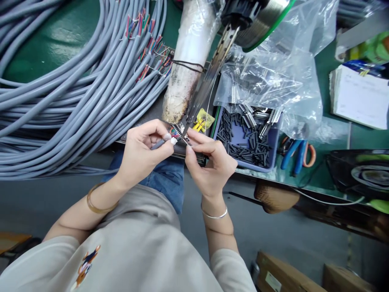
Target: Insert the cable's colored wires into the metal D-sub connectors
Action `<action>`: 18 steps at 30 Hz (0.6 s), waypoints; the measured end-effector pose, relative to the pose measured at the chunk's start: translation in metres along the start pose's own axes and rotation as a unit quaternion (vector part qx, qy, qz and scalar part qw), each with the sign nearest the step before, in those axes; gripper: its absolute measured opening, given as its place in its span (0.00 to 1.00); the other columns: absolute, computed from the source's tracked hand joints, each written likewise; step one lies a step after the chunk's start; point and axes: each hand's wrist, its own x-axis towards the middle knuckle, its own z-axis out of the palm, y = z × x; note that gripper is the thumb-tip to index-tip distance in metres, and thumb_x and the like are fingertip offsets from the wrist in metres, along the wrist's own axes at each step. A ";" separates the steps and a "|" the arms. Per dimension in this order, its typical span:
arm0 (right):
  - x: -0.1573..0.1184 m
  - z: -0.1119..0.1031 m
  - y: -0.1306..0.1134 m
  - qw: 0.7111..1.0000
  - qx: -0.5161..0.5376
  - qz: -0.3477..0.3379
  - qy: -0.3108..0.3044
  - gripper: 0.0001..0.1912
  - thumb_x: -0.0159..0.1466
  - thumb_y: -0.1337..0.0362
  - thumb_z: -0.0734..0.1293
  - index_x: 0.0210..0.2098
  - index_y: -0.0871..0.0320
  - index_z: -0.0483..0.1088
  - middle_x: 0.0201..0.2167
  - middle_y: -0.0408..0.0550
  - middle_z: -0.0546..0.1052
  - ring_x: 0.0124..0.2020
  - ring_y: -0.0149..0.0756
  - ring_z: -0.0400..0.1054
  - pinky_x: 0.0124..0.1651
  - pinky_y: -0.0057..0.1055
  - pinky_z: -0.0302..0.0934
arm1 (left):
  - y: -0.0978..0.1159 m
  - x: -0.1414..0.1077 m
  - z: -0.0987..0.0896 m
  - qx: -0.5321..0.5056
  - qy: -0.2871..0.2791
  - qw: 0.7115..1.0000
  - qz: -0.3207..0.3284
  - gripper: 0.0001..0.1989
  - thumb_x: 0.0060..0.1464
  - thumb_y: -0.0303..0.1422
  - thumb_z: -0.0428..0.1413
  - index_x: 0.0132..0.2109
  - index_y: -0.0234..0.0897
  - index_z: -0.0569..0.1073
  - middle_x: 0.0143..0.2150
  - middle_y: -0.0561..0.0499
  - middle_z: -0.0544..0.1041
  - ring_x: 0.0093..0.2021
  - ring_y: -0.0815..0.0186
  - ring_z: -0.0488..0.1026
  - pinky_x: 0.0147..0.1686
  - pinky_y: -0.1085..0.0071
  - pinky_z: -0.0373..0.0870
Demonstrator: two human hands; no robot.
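A grey cable [158, 144] with coloured wires fanned out at its end is pinched in my left hand [146, 152], close to the bench edge. The wires meet a small metal connector [180, 129] just below a wrapped white tube. My right hand [212, 158] is closed beside the connector, its thumb and forefinger on a thin piece too small to name. Over the connector, the dark tip of a soldering iron [209, 75] reaches down from its mount. Whether the tip touches the wires I cannot tell.
Grey cables [91, 93] cover the left. A blue tray [247, 164] holds black tubes and connectors, beside plastic bags [273, 77]. Blue-handled pliers [299, 156], a paper stack [360, 97] and a black fan-like device [361, 172] lie right. A solder spool [263, 22] hangs above.
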 end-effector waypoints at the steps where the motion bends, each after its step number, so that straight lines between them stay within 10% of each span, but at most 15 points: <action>1: 0.001 0.000 -0.001 1.000 -0.004 -0.003 0.001 0.05 0.68 0.68 0.70 0.38 0.52 0.70 0.52 0.48 0.84 0.48 0.42 0.83 0.49 0.39 0.82 | 0.001 0.000 0.000 0.003 0.000 1.000 0.002 0.10 0.49 0.26 0.65 0.27 0.36 0.71 0.26 0.57 0.71 0.24 0.76 0.66 0.25 0.78 0.66; 18: 0.004 -0.001 -0.006 0.999 -0.039 -0.008 -0.002 0.06 0.67 0.70 0.71 0.36 0.52 0.73 0.49 0.46 0.85 0.44 0.38 0.84 0.45 0.34 0.81 | -0.002 0.001 -0.006 -0.034 -0.021 0.998 -0.048 0.12 0.48 0.30 0.68 0.27 0.36 0.71 0.27 0.56 0.73 0.21 0.78 0.63 0.18 0.80 0.60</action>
